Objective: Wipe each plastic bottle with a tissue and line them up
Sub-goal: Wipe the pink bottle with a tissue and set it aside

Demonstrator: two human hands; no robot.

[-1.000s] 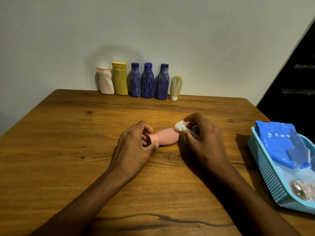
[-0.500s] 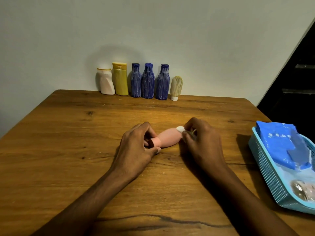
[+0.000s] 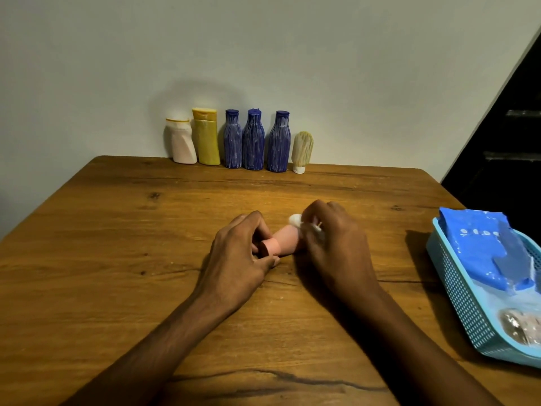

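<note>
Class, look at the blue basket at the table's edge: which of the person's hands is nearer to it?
The right hand. It holds a tissue at the pink bottle, on the side towards the blue basket. The left hand grips the bottle's cap end, farther from the basket.

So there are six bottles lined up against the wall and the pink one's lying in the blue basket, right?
Not quite: the head view shows the pink bottle lying on the table between the hands, not in the blue basket. The six bottles at the wall are right.

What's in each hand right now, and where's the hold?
Left hand grips the pink bottle at its cap end; right hand pinches the white tissue against the bottle's other end.
</note>
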